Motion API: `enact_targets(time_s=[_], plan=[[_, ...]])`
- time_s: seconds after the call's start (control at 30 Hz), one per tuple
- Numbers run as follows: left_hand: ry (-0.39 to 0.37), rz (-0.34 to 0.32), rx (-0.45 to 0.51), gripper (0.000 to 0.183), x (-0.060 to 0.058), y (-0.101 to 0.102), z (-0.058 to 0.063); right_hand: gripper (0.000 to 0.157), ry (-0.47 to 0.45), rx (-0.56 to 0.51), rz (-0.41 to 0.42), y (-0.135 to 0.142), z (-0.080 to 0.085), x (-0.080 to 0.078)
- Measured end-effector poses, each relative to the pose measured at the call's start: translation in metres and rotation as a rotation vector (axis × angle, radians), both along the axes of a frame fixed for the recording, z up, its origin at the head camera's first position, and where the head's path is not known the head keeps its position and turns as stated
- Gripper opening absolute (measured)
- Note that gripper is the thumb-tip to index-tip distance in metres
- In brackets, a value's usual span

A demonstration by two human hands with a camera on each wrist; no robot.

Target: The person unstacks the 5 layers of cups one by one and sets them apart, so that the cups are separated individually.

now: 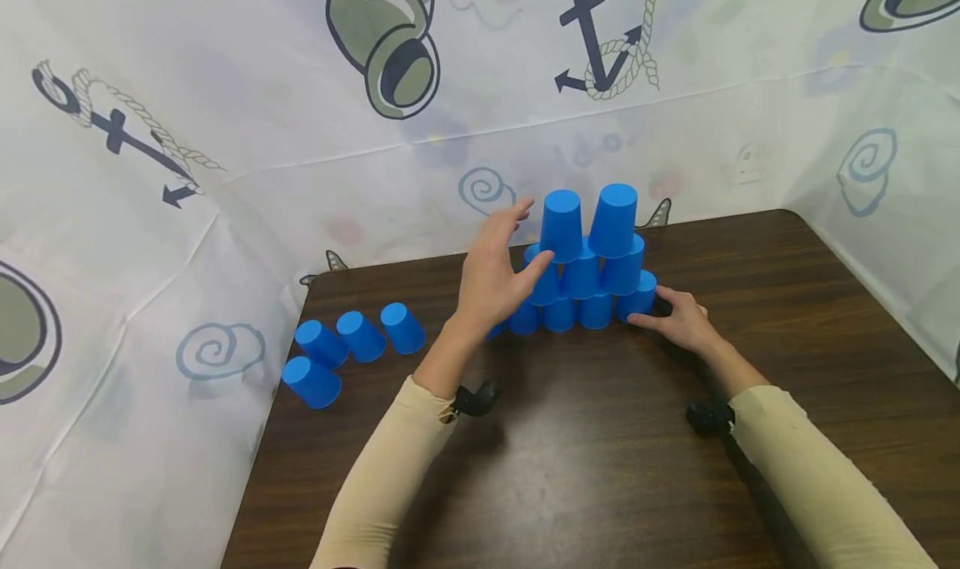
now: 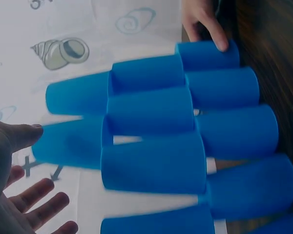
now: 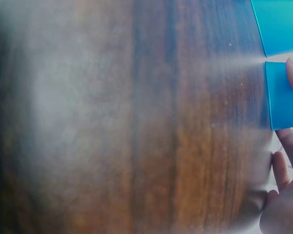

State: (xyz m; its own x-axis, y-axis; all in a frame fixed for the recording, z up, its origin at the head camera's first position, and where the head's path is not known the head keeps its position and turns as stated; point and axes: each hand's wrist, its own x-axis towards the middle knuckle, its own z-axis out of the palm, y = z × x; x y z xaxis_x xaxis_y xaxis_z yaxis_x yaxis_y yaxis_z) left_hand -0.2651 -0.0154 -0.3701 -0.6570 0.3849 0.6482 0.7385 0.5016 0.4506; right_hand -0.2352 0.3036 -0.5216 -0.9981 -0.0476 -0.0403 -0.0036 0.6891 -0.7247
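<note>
Because the stacked cups (image 1: 581, 277), right of the head frame's centre, look light, stiff and maybe slippery, take each by its side | your left hand (image 1: 489, 276): fingers apart, beside top-left cup (image 1: 561, 223) | right hand (image 1: 682, 319): pinches bottom-right cup (image 1: 639, 294)

Smooth, plastic-looking stacked cups (image 1: 581, 277) at 3 o'clock, loose cups (image 1: 361, 336) alike at 8, semi-glossy wood-grain worktop (image 1: 585, 436) at 6, creased sheet (image 1: 495, 111) (cloth, by its look) at 12, matt cloth sleeves (image 1: 390, 477)
</note>
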Motion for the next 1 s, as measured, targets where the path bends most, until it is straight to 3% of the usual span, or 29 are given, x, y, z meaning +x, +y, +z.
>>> enact_targets(time_s=[0.17, 0.4, 1.0], plan=[[-0.028, 0.031, -0.041, 0.072, -0.008, 0.022, -0.001, 0.082, 0.006, 0.000, 0.000, 0.000, -0.001, -0.001], [-0.098, 0.061, -0.053, 0.073, -0.014, 0.037, -0.005, 0.084, -0.004, 0.011, -0.003, 0.000, -0.002, -0.001], [-0.078, 0.080, 0.000, 0.067, -0.018, 0.049, -0.011, 0.085, -0.015, 0.017, -0.003, -0.001, 0.000, -0.001]])
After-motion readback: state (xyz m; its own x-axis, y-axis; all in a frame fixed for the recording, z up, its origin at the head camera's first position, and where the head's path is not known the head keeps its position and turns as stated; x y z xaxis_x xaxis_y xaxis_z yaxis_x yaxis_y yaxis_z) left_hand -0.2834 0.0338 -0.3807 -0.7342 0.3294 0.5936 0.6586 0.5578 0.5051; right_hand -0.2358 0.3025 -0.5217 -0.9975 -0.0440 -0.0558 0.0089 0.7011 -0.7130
